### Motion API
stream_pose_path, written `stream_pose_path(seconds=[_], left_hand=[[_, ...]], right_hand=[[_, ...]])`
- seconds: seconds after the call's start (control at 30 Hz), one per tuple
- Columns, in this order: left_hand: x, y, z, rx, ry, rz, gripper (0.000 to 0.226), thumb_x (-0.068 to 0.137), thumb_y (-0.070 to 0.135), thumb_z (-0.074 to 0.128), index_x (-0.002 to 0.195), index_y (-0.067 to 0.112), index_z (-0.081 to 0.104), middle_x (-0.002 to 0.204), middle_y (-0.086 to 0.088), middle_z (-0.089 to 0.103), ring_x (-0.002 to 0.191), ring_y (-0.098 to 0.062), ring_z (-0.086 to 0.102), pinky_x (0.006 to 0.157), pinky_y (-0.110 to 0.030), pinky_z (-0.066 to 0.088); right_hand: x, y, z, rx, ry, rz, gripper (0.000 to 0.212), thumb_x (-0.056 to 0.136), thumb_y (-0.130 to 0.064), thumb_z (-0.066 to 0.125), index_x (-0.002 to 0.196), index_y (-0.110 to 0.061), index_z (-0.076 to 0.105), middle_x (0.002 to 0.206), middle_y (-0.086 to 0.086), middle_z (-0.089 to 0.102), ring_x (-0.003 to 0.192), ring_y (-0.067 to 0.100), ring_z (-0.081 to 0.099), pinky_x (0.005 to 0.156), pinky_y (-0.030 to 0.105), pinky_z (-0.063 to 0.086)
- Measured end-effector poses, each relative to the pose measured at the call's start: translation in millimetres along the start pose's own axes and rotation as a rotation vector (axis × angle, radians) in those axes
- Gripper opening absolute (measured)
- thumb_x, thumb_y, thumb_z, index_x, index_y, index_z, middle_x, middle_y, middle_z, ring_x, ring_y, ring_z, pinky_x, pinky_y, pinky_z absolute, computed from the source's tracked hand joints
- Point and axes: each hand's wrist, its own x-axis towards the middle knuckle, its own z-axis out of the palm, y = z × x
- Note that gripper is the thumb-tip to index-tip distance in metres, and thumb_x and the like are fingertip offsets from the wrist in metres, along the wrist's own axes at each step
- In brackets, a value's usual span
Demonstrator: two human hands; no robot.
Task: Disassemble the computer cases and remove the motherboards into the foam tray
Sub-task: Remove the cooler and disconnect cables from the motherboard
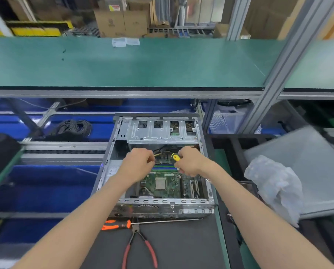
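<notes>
Steel computer case (163, 131) is laid open on the bench, motherboard (162, 184) still seated inside.
A yellow-handled screwdriver (175, 157) is gripped by the right hand (190, 162), probably for board screws; cables (163, 151) seem pinched aside by the left hand (138, 164).

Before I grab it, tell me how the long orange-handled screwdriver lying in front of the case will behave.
The screwdriver probably stays stiff: its thin metal shaft runs straight. It may roll when nudged, since handle and shaft look round on the flat dark mat. It likely hangs handle-heavy, as the orange handle is much thicker.
</notes>
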Motion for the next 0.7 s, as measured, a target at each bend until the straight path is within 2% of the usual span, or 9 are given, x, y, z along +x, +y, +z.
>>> stream_pose_path(seconds=[0.07,0.13,0.23,0.3,0.33,0.4,0.47,0.57,0.7], left_hand=[[6,-7,2,0.106,-0.108,0.029,0.016,0.093,0.023,0.059,0.100,0.027,0.073,0.104,0.006,0.071,0.104,-0.019,0.062,0.090,-0.039,0.054],[11,-8,8,0.179,-0.192,0.067,0.017,0.092,0.022,0.060,0.104,0.028,0.072,0.111,0.002,0.070,0.107,-0.022,0.062,0.092,-0.041,0.053],[22,-6,22,0.239,-0.299,0.116,0.022,0.090,0.018,0.064,0.109,0.029,0.069,0.115,-0.003,0.065,0.106,-0.027,0.063,0.091,-0.043,0.054],[30,-2,33,0.273,-0.361,0.144,0.026,0.087,0.014,0.066,0.110,0.026,0.068,0.115,-0.005,0.062,0.105,-0.029,0.062,0.090,-0.043,0.054],[33,0,38,0.285,-0.385,0.147,0.024,0.086,0.011,0.065,0.106,0.025,0.067,0.112,-0.006,0.061,0.102,-0.029,0.062,0.088,-0.043,0.055],[39,2,49,0.285,-0.417,0.119,0.019,0.083,0.005,0.064,0.086,0.022,0.056,0.105,-0.008,0.057,0.091,-0.029,0.060,0.080,-0.043,0.055],[43,1,61,0.280,-0.438,0.092,0.026,0.082,0.002,0.065,0.080,0.020,0.046,0.103,-0.010,0.054,0.083,-0.028,0.056,0.072,-0.040,0.052],[48,-3,76,0.273,-0.446,0.072,0.028,0.077,0.004,0.075,0.086,0.018,0.052,0.107,-0.013,0.057,0.091,-0.032,0.062,0.068,-0.037,0.047],[58,-7,82,0.243,-0.495,0.080,0.046,0.064,0.012,0.090,0.102,0.018,0.065,0.105,-0.010,0.062,0.095,-0.032,0.066,0.066,-0.034,0.047]], right_hand=[[7,1,10,-0.057,-0.047,0.014,0.030,0.094,0.004,0.047,0.124,0.001,0.051,0.105,0.025,0.061,0.067,0.026,0.045,0.058,0.036,0.035],[12,1,19,-0.126,-0.073,-0.018,0.063,0.092,0.011,0.045,0.149,-0.014,0.037,0.133,0.019,0.055,0.070,0.026,0.054,0.056,0.035,0.044],[23,2,31,-0.241,-0.122,-0.067,0.068,0.090,0.014,0.040,0.147,-0.023,0.047,0.147,0.015,0.047,0.076,0.026,0.064,0.053,0.032,0.052],[35,6,42,-0.293,-0.124,-0.063,0.053,0.093,0.008,0.038,0.135,-0.016,0.061,0.140,0.018,0.054,0.068,0.026,0.065,0.047,0.027,0.050],[40,8,47,-0.318,-0.113,-0.059,0.046,0.094,0.005,0.039,0.130,-0.013,0.064,0.134,0.020,0.058,0.073,0.029,0.067,0.052,0.029,0.053],[51,14,58,-0.383,-0.102,-0.040,0.036,0.095,-0.002,0.047,0.127,-0.008,0.062,0.128,0.019,0.059,0.098,0.033,0.065,0.078,0.037,0.058],[59,19,66,-0.469,-0.087,-0.034,0.032,0.093,-0.009,0.058,0.125,-0.007,0.059,0.122,0.018,0.058,0.103,0.034,0.062,0.087,0.041,0.055],[66,22,72,-0.565,-0.052,-0.075,0.032,0.087,-0.021,0.072,0.116,-0.009,0.063,0.111,0.014,0.061,0.098,0.034,0.063,0.080,0.040,0.056],[72,26,75,-0.656,-0.050,-0.161,0.052,0.074,-0.041,0.084,0.112,-0.012,0.065,0.088,0.005,0.052,0.095,0.034,0.063,0.069,0.038,0.049]])
